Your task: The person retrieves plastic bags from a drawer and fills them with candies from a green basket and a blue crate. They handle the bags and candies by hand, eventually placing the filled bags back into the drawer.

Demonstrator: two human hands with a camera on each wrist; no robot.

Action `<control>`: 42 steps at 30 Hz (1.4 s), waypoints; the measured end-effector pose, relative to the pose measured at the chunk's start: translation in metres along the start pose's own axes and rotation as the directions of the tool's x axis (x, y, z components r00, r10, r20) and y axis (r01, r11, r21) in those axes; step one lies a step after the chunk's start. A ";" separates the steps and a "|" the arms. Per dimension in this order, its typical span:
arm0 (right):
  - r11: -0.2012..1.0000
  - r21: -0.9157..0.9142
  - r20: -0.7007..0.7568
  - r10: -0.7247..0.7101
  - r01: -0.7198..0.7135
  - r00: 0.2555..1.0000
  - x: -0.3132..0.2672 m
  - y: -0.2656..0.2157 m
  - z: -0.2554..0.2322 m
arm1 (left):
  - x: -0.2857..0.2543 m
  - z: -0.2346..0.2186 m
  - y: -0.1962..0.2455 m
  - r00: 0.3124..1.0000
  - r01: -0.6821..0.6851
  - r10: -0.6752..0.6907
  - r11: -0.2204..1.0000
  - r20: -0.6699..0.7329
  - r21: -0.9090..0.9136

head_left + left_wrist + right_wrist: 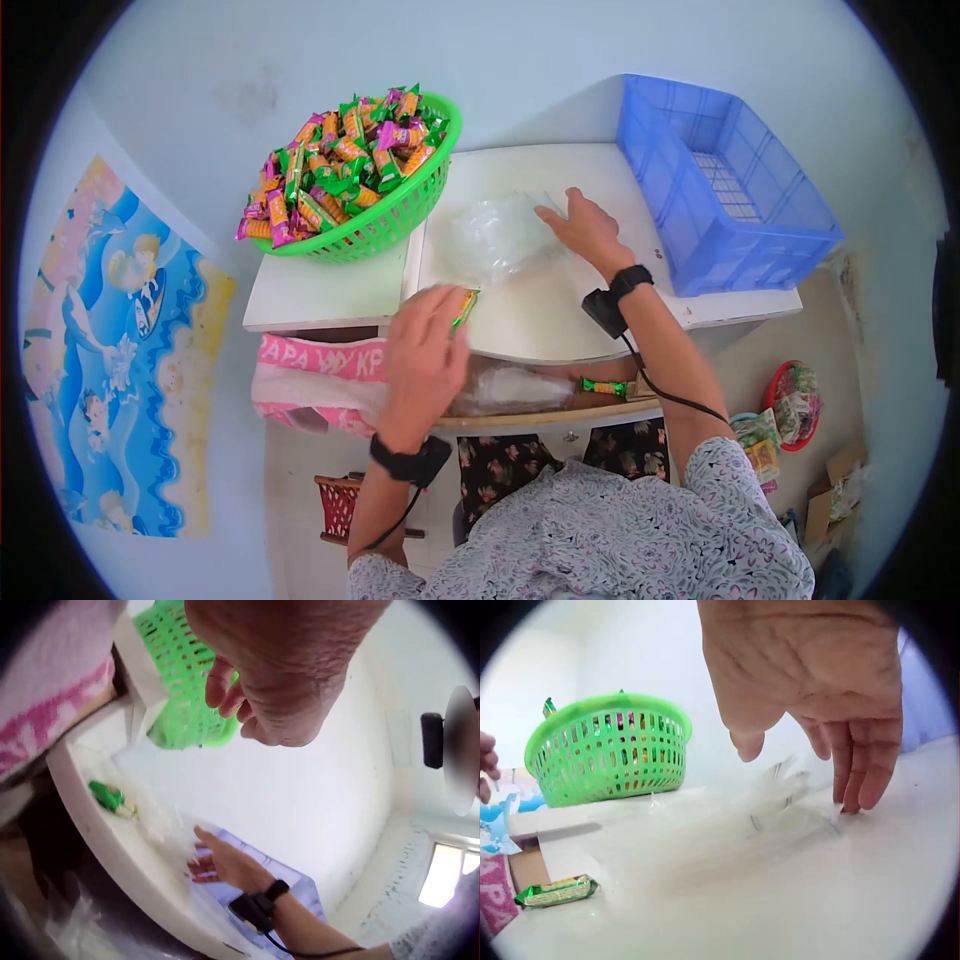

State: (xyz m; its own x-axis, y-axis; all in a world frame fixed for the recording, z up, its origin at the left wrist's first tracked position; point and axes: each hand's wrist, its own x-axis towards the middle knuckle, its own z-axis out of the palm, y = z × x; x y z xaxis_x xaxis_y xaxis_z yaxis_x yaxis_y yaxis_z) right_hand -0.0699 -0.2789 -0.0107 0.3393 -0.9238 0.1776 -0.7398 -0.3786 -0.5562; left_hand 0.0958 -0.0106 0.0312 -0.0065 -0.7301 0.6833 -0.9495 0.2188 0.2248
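A green-and-orange wrapped snack [465,308] [559,891] lies on the white table near its front edge. My left hand [425,350] [277,675], blurred in the head view, hovers beside and above it, fingers loosely bent, holding nothing visible. Right of the snack, a clear plastic bag [495,240] [705,832] is spread on the tabletop. My right hand [585,228] [817,697] is at the bag's far right end, thumb apart and fingers pointing down; the fingertips are at the bag's edge.
A green basket [400,215] heaped with wrapped snacks stands at the back left, a blue crate [745,255] at the right. An open drawer [640,408] below the tabletop holds clear plastic and another snack [605,387]. A pink-and-white cloth [320,358] hangs at the left.
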 end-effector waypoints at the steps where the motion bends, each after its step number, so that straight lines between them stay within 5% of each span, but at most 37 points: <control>1: 1.000 -0.009 0.019 0.002 -0.002 1.000 0.001 -0.006 0.003 | 0.007 0.012 -0.002 0.997 -0.053 0.053 0.999 0.055 0.008; 4: 0.999 -0.035 0.077 0.013 -0.010 0.997 0.003 -0.011 0.015 | 0.023 0.044 -0.009 0.991 -0.075 0.065 0.994 0.116 0.083; 10: 0.998 -0.058 0.140 0.021 -0.013 0.990 0.002 -0.009 0.020 | 0.011 0.086 -0.024 0.915 0.105 -0.149 0.985 0.376 0.137; 17: 0.993 0.112 0.255 -0.055 0.027 0.965 0.011 -0.002 0.030 | 0.006 0.087 -0.035 0.924 0.111 -0.120 0.993 0.362 0.046; 21: 0.834 0.552 0.127 -0.102 0.015 0.987 0.000 0.000 0.043 | -0.001 0.092 -0.037 0.933 0.063 -0.081 0.996 0.350 0.062; 24: 0.744 0.668 0.071 -0.088 0.018 0.994 -0.012 0.003 0.046 | -0.002 0.087 -0.025 0.975 -0.015 -0.008 0.994 0.220 0.104; 28: 0.698 0.697 -0.148 -0.082 0.163 0.986 -0.040 0.012 0.018 | -0.002 0.057 0.002 0.999 0.004 -0.005 1.000 -0.047 -0.012; 32: 0.573 0.778 -0.269 -0.068 0.258 0.961 -0.100 0.021 -0.044 | -0.047 0.039 0.020 0.988 0.153 -0.128 0.915 0.091 -0.372; 35: 0.670 0.675 -0.398 -0.023 0.310 0.917 -0.155 0.017 -0.076 | -0.072 0.036 0.039 0.967 0.251 -0.249 0.915 0.049 -0.315; 38: 0.800 0.154 -0.386 -0.492 0.580 0.781 -0.200 0.038 -0.096 | -0.077 0.040 0.054 0.922 0.283 -0.369 0.850 -0.118 -0.445; 42: 0.657 0.135 -0.251 -0.702 0.742 0.667 -0.233 0.046 -0.067 | -0.084 0.039 0.063 0.936 0.341 -0.288 0.886 0.202 -0.315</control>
State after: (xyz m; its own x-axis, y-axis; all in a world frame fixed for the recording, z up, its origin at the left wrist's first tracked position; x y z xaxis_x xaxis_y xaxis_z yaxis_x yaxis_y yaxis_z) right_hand -0.2221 -0.0852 -0.0233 0.5996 -0.3648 0.7123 -0.1559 -0.9262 -0.3432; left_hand 0.0243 0.0390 -0.0392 0.2044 -0.8770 0.4348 -0.7444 0.1492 0.6508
